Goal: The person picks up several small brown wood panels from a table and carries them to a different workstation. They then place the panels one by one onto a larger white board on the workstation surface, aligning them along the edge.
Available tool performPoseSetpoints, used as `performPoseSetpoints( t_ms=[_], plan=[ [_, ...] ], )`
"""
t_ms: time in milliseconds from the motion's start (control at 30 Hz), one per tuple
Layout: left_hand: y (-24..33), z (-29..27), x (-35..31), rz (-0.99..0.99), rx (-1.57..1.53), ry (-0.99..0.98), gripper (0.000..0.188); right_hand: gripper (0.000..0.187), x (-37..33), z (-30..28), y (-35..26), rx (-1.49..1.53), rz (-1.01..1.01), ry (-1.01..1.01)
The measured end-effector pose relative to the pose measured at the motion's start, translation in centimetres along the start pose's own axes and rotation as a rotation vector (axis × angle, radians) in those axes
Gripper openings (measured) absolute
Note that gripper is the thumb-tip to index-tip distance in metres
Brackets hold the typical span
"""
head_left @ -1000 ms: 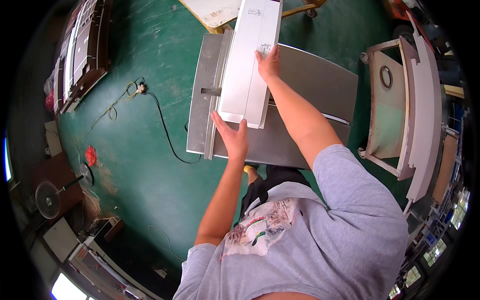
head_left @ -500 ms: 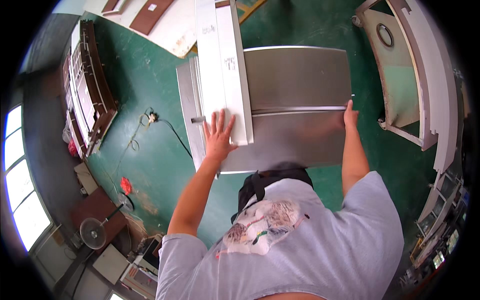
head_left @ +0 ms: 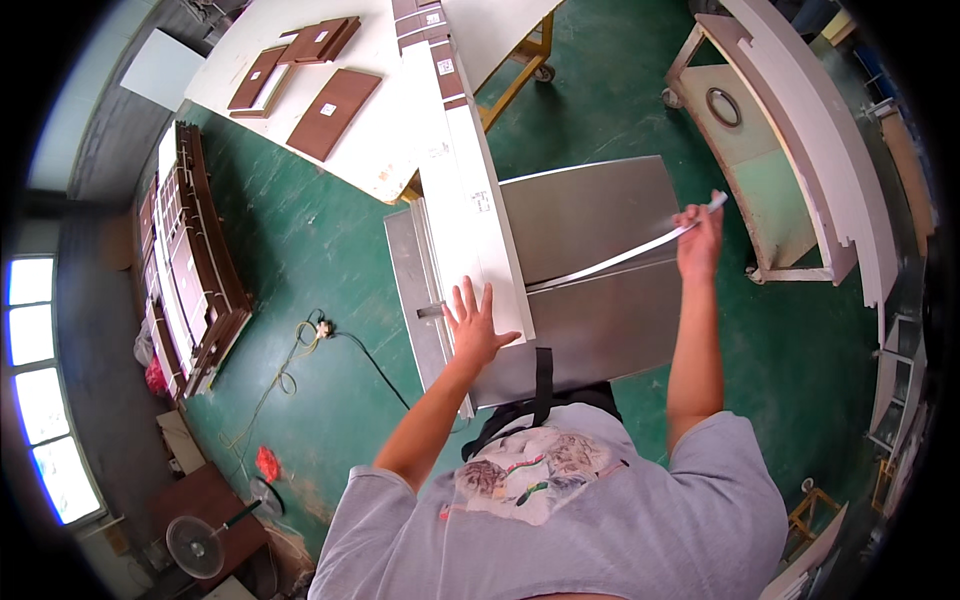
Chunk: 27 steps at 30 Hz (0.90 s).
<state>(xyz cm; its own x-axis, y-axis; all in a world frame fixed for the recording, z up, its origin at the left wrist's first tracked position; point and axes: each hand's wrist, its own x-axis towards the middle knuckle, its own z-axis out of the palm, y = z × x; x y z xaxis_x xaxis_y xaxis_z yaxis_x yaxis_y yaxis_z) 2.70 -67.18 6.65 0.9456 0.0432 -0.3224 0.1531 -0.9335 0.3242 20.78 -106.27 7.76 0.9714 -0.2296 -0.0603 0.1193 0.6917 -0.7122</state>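
Note:
My left hand (head_left: 478, 325) rests flat on the near end of a long white board (head_left: 470, 190), fingers spread. The board lies over the left part of a grey metal table (head_left: 610, 325) and runs away from me. Between the fingers of my right hand (head_left: 700, 250) is a thin white strip (head_left: 622, 259), lifted above the table's right edge. Its free end pokes out past my fingertips. From there the strip slopes down leftward to the table's middle seam, beside the board, where its other end meets the board's edge.
Ahead stands a white-topped table (head_left: 225, 85) with brown panels (head_left: 335, 115). A wheeled frame (head_left: 770, 150) holding a ring is at the right. Stacked brown and white panels (head_left: 190, 270) lean at the left. A cable (head_left: 365, 365) crosses the green floor near a fan (head_left: 195, 547).
My right hand has lifted from the table's right edge, drawing one end of the white strip up out of the seam. My left hand stays flat on the board. The view has shifted.

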Motion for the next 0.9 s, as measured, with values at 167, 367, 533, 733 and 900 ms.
performPoseSetpoints(
  t_ms=[167,367,533,733,900],
  plan=[
    [5.0,-12.8,-3.9,0.657,-0.123,0.312,0.087,0.021,-14.5,18.0,9.4,-1.459,-0.62,-1.065],
    [-16.0,-16.0,-3.1,0.209,0.631,-0.014,0.024,0.019,-15.9,21.2,7.6,-1.663,-0.559,-0.756],
    [-36.0,-13.9,-5.8,-0.031,0.448,0.003,0.024,0.021,-16.2,23.2,4.3,-1.492,-0.8,-0.53],
    [-47.9,-11.3,-10.9,-0.19,0.366,0.203,0.023,0.028,-18.7,29.3,-0.3,-1.482,-1.043,-0.676],
    [-50.4,-9.4,-13.0,-0.333,0.223,0.29,0.026,0.028,-19.3,32.4,-2.6,-1.458,-1.21,-0.756]
  ],
)
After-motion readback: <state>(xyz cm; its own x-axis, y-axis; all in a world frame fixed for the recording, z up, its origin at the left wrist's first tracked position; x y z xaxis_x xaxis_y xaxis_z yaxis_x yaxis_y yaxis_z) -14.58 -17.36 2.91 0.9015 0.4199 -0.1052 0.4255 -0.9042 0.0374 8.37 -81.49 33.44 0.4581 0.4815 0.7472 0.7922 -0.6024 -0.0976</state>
